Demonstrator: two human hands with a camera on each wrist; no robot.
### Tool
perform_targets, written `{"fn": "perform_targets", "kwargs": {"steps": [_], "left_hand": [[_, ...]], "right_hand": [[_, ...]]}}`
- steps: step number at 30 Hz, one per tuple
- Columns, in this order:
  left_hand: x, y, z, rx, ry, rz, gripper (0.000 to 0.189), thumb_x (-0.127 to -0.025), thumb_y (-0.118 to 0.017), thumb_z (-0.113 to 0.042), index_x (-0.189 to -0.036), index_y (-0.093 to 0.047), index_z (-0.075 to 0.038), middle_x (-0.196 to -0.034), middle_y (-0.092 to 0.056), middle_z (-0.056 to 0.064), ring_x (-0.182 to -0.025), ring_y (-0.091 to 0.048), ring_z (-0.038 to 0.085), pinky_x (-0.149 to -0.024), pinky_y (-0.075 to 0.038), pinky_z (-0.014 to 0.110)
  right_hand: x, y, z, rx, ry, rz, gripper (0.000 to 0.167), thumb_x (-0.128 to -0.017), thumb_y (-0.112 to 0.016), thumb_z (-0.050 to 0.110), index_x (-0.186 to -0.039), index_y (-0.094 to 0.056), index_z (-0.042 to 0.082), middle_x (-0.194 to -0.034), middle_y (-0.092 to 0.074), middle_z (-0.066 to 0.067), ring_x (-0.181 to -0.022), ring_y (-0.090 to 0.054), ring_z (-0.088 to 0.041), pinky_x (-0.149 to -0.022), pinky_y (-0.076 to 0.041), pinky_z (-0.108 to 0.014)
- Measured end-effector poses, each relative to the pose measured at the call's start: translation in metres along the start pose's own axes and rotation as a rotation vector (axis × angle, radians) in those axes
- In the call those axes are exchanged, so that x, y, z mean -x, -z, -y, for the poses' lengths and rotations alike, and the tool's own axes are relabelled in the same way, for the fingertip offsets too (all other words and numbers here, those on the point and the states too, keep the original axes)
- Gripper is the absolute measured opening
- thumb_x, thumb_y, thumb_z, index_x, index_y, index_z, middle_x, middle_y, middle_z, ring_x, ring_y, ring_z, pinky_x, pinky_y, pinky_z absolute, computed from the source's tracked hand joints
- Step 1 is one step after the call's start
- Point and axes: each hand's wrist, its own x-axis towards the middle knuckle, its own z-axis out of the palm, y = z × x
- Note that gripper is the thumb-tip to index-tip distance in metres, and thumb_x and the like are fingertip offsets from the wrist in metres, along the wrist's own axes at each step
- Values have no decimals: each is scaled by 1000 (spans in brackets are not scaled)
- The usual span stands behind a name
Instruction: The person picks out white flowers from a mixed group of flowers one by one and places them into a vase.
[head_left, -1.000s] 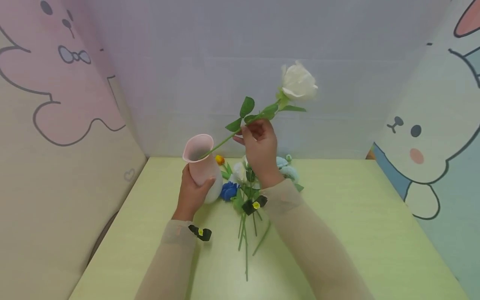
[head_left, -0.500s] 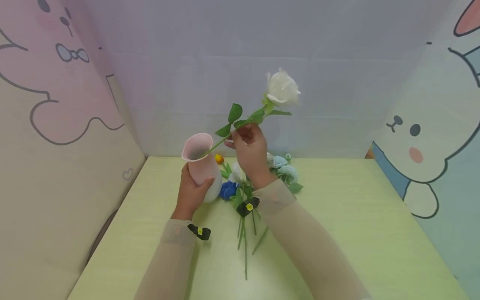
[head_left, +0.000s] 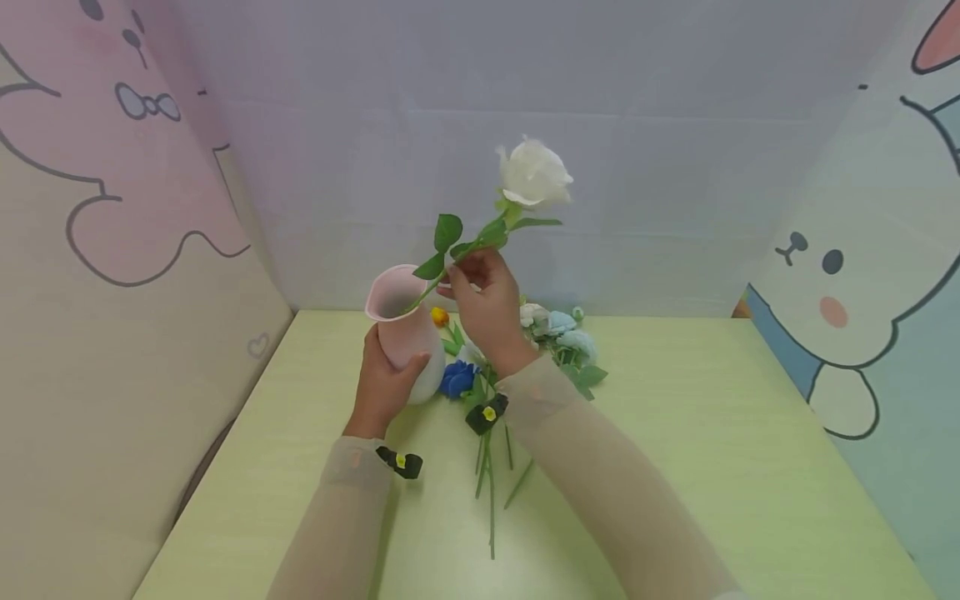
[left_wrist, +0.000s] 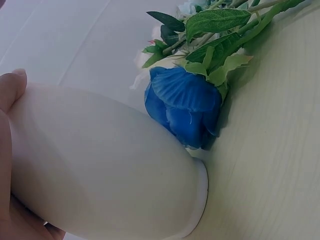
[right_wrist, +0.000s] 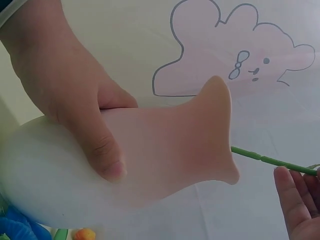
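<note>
My left hand [head_left: 385, 387] grips a pink-and-white vase [head_left: 412, 350] round its body, thumb on the near side. In the head view the vase leans slightly, its mouth facing up toward me. A white rose [head_left: 534, 175] slants up to the right, pinched by its green stem [right_wrist: 272, 160] in my right hand [head_left: 491, 312]. The lower stem passes into the vase's mouth; its end is hidden inside. Beside the vase's base lies a blue flower [left_wrist: 185, 107], close against it in the left wrist view.
Several more flowers lie on the table behind and below my right hand: an orange one [head_left: 440, 317], pale blue ones [head_left: 576, 343] and a white one [head_left: 534, 315]. Loose green stems [head_left: 491, 500] point toward me. Printed cloth walls enclose the table [head_left: 712, 450].
My right hand has moved left and slightly down with the white rose, sliding its stem deeper into the vase. The left hand and the vase have stayed nearly still.
</note>
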Motion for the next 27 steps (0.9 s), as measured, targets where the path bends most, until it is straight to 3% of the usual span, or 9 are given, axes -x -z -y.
{"fn": "perform_targets", "kwargs": {"steps": [17,21,27], "left_hand": [[1,0,-2,13,-10,1,94,-88,-81,-42,-159,-24,-19,-149,-43,6,-130,-49,29,-111,-38,57],[1,0,-2,21,-17,5,95,-88,-81,-43,-160,-24,-18,-150,-43,7,-131,-49,29,-111,-39,58],[1,0,-2,17,-22,4,96,-88,-81,-42,-160,-23,-17,-150,-43,8,-132,-48,30,-110,-38,59]], "right_hand": [[3,-11,-11,120,-67,43,19,-103,-61,9,-121,-59,4,-109,-65,-11,-94,-71,-23,-79,-61,-33],[4,-12,-13,202,-86,46,19,-103,-62,13,-119,-60,4,-108,-66,-8,-94,-70,-19,-76,-60,-30],[3,-13,-16,322,-79,50,18,-104,-62,19,-119,-62,8,-109,-66,-4,-102,-64,-16,-86,-54,-30]]}}
